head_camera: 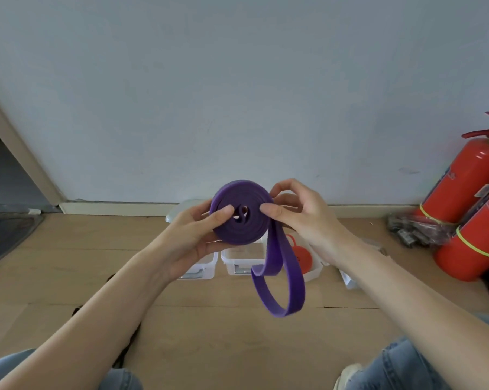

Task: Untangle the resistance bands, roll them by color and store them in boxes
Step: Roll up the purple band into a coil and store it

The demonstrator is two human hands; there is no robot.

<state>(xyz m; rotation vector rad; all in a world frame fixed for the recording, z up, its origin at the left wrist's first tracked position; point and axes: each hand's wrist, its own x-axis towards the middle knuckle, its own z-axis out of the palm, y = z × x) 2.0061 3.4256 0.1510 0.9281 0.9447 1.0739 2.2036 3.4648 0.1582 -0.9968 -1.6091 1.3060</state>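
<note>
Both hands hold a purple resistance band point(241, 212) up in mid-air over the wooden floor point(209, 319), most of it wound into a flat coil: left hand point(194, 235) cups the coil from below with thumb pressed on its face, right hand point(296, 212) pinches the coil's right edge with thumb and fingers. The unrolled tail hangs down in a loose loop. Behind it, clear plastic boxes point(237, 261) sit on the floor near the wall, one with a red band point(301, 256) inside; two red fire extinguishers point(468, 209) stand at right.

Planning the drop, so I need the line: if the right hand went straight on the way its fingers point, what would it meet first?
The right hand points leftward into the coiled purple rubber resistance band; it already pinches that coil, so nothing lies between.
</note>
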